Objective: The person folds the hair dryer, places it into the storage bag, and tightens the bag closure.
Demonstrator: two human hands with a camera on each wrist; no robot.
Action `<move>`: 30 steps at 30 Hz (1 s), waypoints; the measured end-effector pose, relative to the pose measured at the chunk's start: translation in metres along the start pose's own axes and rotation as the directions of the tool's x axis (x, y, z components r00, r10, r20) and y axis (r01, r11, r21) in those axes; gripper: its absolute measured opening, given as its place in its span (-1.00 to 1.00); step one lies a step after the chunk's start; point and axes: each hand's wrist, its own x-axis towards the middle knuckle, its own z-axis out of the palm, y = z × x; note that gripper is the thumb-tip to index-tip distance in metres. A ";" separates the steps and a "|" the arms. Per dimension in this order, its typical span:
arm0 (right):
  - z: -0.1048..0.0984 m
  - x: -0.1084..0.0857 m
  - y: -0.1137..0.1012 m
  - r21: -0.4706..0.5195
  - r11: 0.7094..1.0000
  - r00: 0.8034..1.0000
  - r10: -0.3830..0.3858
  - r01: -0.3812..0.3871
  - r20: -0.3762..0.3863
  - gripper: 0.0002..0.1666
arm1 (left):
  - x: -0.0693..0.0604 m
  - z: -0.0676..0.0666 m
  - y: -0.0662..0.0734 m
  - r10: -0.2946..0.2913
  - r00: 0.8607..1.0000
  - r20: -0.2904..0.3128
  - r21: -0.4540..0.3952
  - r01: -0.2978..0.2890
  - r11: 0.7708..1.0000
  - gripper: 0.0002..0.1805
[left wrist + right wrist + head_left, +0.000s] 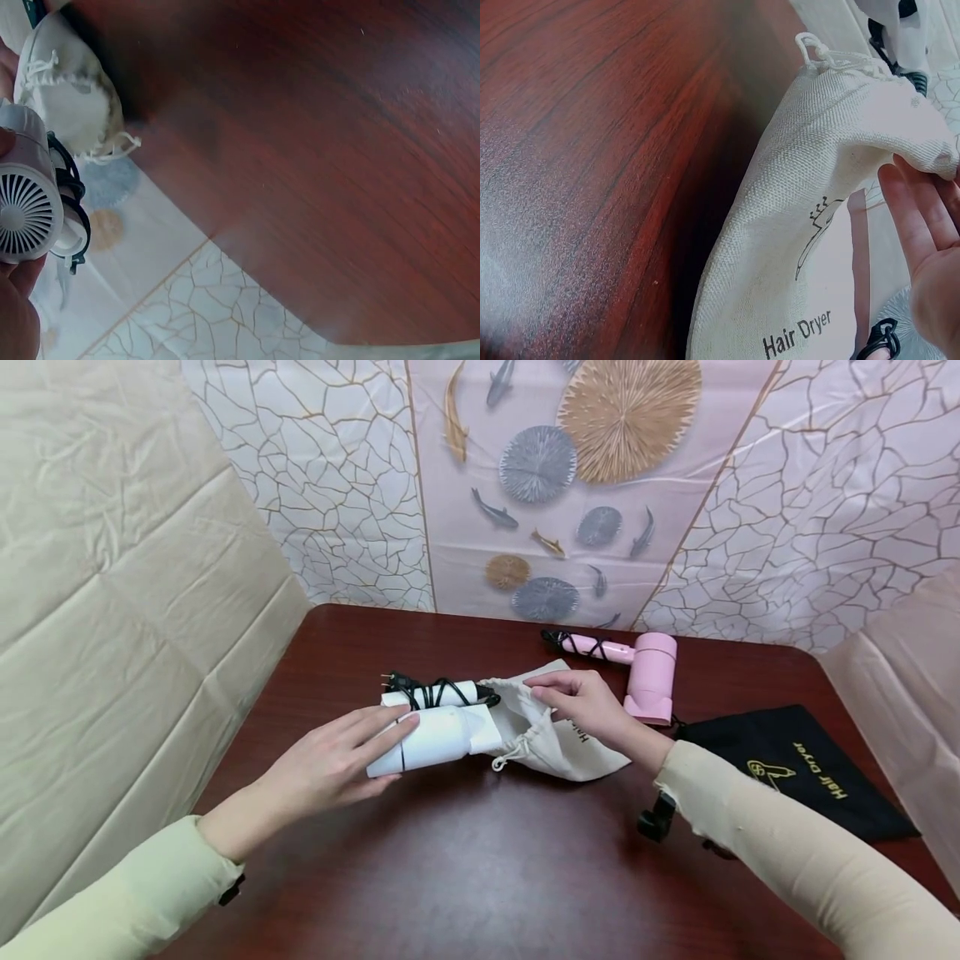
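Observation:
A white hair dryer (435,737), its handle wrapped in black cord, is gripped around its body by my left hand (322,768). Its nozzle points at the mouth of a cream drawstring bag (558,752). My right hand (588,702) pinches the rim of the bag and holds the mouth apart. In the left wrist view the dryer's round rear grille (26,214) faces the camera, beside the open bag (71,112). The right wrist view shows the bag (780,225) with "Hair Dryer" printed on it and the fingers (922,202) at its rim.
A pink hair dryer (651,677) with a cord-wrapped handle lies behind the right hand. A black bag (810,768) with gold print lies flat at the right, beneath the right forearm's far side. Patterned cloth (337,485) hangs behind the dark red table (465,877).

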 end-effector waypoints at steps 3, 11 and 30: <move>0.000 0.000 0.001 -0.009 1.000 1.000 -0.002 0.002 0.012 -0.64 | 0.003 0.007 0.003 0.024 1.000 0.014 -0.013 -0.024 1.000 -0.10; 0.002 -0.007 0.000 -0.087 0.993 0.996 -0.072 0.076 0.048 -0.67 | 0.011 0.024 0.005 0.054 0.998 0.045 -0.042 -0.053 0.998 -0.06; 0.010 -0.024 -0.008 -0.217 0.961 0.984 -0.153 0.169 0.090 -0.68 | 0.020 0.051 0.004 0.042 0.998 0.044 0.016 -0.043 0.999 -0.07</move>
